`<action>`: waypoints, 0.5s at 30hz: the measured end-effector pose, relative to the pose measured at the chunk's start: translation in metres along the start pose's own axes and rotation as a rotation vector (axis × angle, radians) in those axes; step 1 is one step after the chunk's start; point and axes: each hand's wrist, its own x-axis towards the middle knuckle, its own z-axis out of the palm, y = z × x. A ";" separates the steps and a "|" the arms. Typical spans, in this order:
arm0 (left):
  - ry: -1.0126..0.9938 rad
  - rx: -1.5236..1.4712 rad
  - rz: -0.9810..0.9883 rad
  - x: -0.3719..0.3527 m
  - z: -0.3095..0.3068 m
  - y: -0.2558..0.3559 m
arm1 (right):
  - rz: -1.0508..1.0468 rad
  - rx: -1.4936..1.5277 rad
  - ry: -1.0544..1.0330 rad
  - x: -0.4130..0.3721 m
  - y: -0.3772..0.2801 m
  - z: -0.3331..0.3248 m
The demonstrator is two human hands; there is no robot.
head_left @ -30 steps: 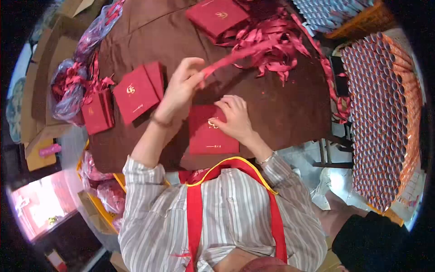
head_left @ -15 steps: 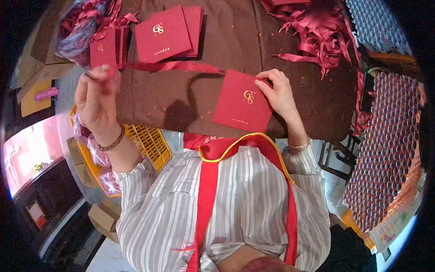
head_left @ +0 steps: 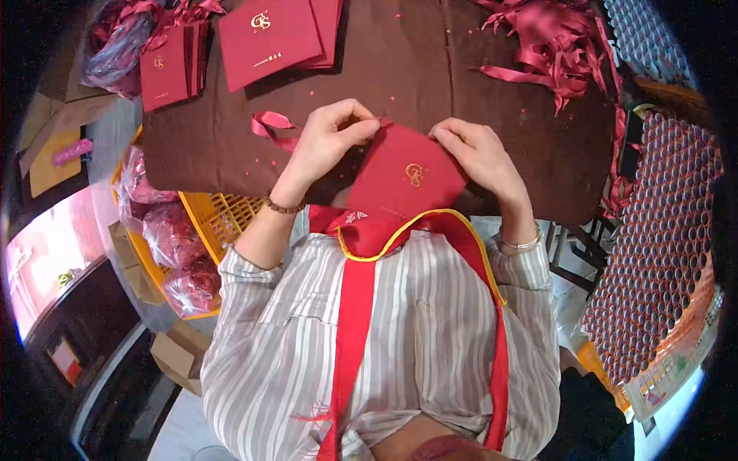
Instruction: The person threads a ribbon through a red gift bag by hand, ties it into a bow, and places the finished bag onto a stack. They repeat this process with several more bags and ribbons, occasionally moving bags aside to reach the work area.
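Observation:
A square dark-red card (head_left: 403,173) with gold lettering is held tilted between my hands, its lower edge by the yellow-trimmed red apron. My left hand (head_left: 330,138) is closed in a pinch at the card's upper left corner, where a bit of red ribbon shows. My right hand (head_left: 480,157) grips the upper right edge, thumb on the front face and fingers partly hidden behind. A loose red ribbon (head_left: 273,121) curls out to the left from under my left hand. Whether my left fingertips also hold the ribbon is hard to make out.
Stacked red cards (head_left: 269,46) and a standing row of smaller ones (head_left: 165,73) are at the back left. A heap of red ribbons (head_left: 550,58) lies back right on the brown tablecloth (head_left: 400,77). A yellow crate (head_left: 219,230) with bagged items stands left.
My left hand has come in from the far left to the card's corner, and the stretched ribbon now hangs slack. The card has tilted and shifted slightly toward me.

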 end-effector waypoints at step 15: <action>0.039 -0.065 -0.105 -0.017 0.007 -0.014 | -0.003 0.037 -0.313 0.020 -0.024 0.014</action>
